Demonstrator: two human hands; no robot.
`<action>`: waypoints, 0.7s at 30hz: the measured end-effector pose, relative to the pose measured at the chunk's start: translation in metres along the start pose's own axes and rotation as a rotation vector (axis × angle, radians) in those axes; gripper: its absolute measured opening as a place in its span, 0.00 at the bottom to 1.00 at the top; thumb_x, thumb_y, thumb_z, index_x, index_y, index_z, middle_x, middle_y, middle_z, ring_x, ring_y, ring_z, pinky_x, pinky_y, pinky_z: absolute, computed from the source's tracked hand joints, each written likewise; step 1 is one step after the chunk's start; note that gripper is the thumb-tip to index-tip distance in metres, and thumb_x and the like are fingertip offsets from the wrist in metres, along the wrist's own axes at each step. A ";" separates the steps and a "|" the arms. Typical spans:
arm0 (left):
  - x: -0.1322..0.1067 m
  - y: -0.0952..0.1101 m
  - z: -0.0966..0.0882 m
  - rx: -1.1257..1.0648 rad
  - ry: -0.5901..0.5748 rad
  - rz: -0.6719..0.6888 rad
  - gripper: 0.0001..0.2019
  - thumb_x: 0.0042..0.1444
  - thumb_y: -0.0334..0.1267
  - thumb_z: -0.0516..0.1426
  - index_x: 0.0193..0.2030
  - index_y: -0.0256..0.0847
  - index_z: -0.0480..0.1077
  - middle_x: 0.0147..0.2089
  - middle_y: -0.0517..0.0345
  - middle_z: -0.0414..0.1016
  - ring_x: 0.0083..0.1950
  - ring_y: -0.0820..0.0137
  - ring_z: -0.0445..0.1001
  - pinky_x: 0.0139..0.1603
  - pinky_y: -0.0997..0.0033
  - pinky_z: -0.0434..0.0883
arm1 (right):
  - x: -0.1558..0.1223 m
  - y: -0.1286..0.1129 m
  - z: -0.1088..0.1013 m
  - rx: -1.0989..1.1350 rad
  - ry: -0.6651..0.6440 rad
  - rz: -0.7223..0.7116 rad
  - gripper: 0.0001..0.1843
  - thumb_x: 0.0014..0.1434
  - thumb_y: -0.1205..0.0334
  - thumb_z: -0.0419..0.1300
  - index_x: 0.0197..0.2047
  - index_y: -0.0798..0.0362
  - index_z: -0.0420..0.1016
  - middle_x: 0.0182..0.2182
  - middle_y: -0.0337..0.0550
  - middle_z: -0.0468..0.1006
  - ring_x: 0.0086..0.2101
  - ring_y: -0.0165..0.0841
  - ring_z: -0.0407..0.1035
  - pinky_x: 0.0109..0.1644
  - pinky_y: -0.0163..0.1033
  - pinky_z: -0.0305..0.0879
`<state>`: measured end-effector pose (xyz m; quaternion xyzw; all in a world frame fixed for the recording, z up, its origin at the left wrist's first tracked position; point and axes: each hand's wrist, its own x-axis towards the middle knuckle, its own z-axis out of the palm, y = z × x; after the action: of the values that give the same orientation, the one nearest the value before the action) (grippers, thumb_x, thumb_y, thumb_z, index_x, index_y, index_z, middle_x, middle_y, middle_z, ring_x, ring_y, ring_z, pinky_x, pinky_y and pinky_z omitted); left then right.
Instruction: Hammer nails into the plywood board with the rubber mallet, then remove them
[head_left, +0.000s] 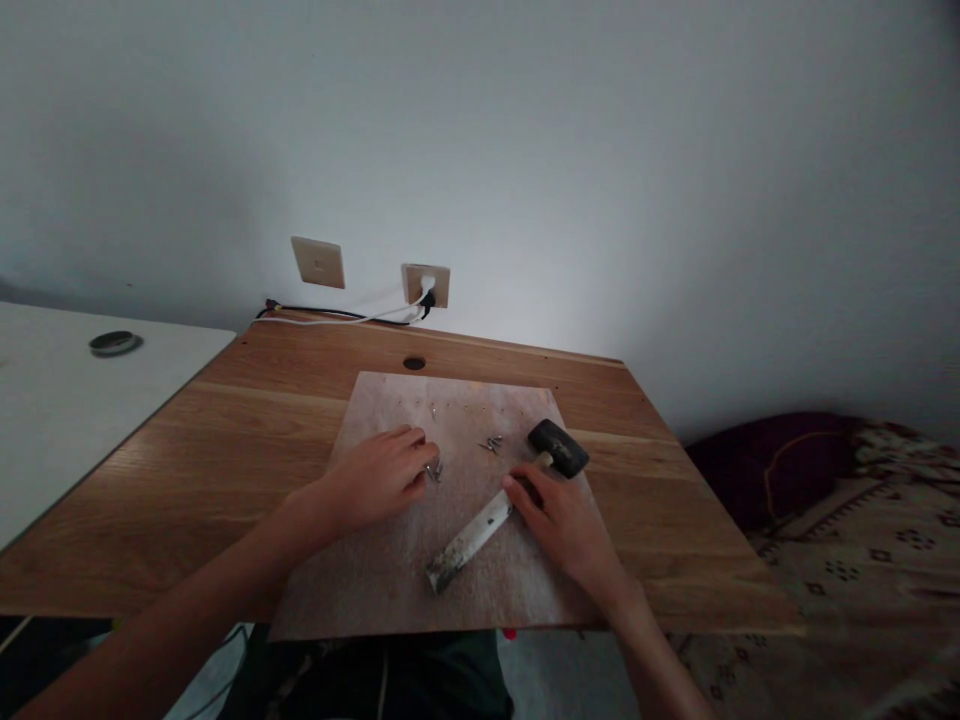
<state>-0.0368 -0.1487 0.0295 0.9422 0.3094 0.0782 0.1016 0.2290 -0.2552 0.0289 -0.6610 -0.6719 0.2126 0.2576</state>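
A thin board [390, 560] lies flat on the wooden desk [247, 440]. On it rests a hammer [480, 530] with a black head and a worn pale handle. My right hand [559, 520] lies on the board beside the handle near the head, fingers touching it and curled. My left hand [379, 475] is pinched on small nails [434, 470] at the board's middle. A few more loose nails [491, 443] lie a little to the right, and a single nail [433, 408] stands farther back.
A white table [67, 400] with a round cap stands at the left. Wall sockets [425, 284] with cables sit behind the desk. A patterned rug [847, 570] and a dark cushion [757, 460] lie at the right.
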 end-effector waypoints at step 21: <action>0.025 -0.027 -0.010 -0.252 0.043 0.028 0.06 0.64 0.33 0.53 0.40 0.41 0.71 0.42 0.55 0.74 0.42 0.66 0.74 0.44 0.66 0.69 | 0.021 0.046 -0.025 0.281 0.152 0.133 0.37 0.60 0.57 0.59 0.70 0.50 0.54 0.43 0.46 0.81 0.24 0.33 0.72 0.30 0.40 0.71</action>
<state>-0.0341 -0.1109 0.0350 0.9243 0.2862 0.1380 0.2112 0.2806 -0.2343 0.0208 -0.6756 -0.5690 0.2706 0.3829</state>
